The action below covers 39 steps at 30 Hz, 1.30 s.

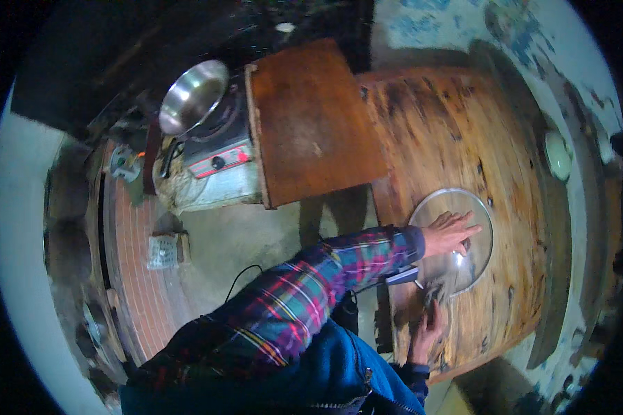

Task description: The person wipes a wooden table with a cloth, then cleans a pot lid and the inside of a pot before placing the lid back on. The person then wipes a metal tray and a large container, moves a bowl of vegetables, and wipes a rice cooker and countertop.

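Note:
A round clear glass lid (480, 270) with a metal rim is on the wooden table, near its front edge. My left hand (449, 233) reaches across the lid, fingers stretched out, with a small dark knob at the thumb; it seems to hold the lid there. Closer to me, my right hand (430, 329) is by the lid's lower edge. A blurred dark grey piece of cloth or scrubber (436, 295) is at its fingertips. A slim grey device (402, 276) shows at the table edge beneath my left sleeve.
The wooden table (436, 135) adjoins a brown board (316, 129). Left of that stands a stove (218, 161) bearing a tilted steel pan (194, 96). A pale green bowl (557, 154) is by the wall. A bench (560, 290) runs along the table's far side. A white basket (163, 251) is on the floor.

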Each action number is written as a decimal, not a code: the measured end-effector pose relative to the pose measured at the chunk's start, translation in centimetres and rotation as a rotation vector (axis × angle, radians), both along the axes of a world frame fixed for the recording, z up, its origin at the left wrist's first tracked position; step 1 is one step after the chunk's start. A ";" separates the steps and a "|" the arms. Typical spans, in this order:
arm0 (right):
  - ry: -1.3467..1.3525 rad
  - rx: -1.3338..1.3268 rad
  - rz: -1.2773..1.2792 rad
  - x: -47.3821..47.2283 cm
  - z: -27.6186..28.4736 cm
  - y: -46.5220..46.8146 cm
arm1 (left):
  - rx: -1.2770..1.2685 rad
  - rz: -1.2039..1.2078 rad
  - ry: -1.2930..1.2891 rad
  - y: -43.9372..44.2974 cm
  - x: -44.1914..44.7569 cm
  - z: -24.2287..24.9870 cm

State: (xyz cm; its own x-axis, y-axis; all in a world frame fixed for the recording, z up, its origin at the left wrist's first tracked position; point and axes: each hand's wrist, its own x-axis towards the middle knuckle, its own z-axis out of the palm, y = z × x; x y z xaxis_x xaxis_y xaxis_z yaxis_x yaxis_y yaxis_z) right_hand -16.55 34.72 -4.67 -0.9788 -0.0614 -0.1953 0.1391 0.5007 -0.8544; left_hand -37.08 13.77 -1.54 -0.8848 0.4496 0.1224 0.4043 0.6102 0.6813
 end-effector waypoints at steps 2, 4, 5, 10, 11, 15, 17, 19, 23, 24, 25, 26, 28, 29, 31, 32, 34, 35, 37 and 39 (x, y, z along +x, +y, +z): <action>-0.117 -0.113 -0.118 -0.9 2.9 0.4 | 0.075 0.029 0.035 -2.9 0.4 3.4; -0.250 -0.312 -0.075 -1.4 5.7 -1.5 | 0.160 0.059 -0.014 -10.0 1.6 6.8; -0.311 -0.442 -0.032 -2.0 7.0 -2.2 | 0.130 0.133 0.089 -13.9 3.0 8.6; -0.310 -0.365 0.064 -5.2 10.9 -8.8 | 0.183 0.898 0.387 -37.2 15.0 18.1; -0.284 -0.345 0.089 -5.7 11.2 -10.4 | 0.181 1.114 0.328 -42.1 17.7 19.6; -0.267 -0.303 0.179 -7.2 12.0 -16.7 | 0.143 1.520 0.231 -55.3 27.2 19.6; -0.201 -0.323 0.253 -7.0 12.2 -20.0 | 0.548 1.675 -0.200 -57.6 29.8 16.4; -0.315 -0.321 0.293 -6.5 12.7 -22.5 | 0.871 1.465 -0.405 -58.4 29.9 13.4; -0.309 -0.248 0.318 -4.1 14.0 -27.3 | 1.340 1.092 -0.531 -58.1 28.8 10.6; -0.298 -0.216 0.325 -3.5 14.5 -27.9 | 1.283 1.023 -0.503 -58.1 28.8 10.6; -0.272 -0.196 0.356 -2.9 15.1 -28.5 | 1.375 1.069 -0.535 -58.1 28.3 10.4; -0.314 -0.176 0.317 -2.3 15.4 -29.0 | 1.318 1.097 -0.535 -58.2 28.2 10.5; -0.434 -0.151 0.245 -1.1 15.9 -29.7 | 1.316 1.013 -0.550 -58.7 27.8 10.5; -0.478 -0.150 0.209 -0.5 16.1 -29.8 | 1.355 0.959 -0.582 -58.8 27.8 10.4; -0.478 -0.264 0.139 0.4 16.1 -30.3 | 1.348 0.936 -0.577 -58.8 28.2 10.5; -0.484 -0.332 0.149 0.4 16.2 -30.5 | 1.303 0.966 -0.538 -58.3 28.7 10.5; -0.448 -0.279 0.168 0.1 16.9 -31.1 | 1.371 0.989 -0.503 -56.8 30.2 11.1; -0.460 -0.204 0.130 -0.5 17.6 -31.7 | 1.386 1.067 -0.523 -55.8 31.1 11.6; -0.466 -0.451 0.196 -1.6 20.0 -32.9 | 1.315 1.024 -0.586 -54.5 32.7 13.0; -0.328 -0.358 0.344 -4.1 23.1 -35.1 | 1.200 0.938 -0.550 -53.0 33.9 14.6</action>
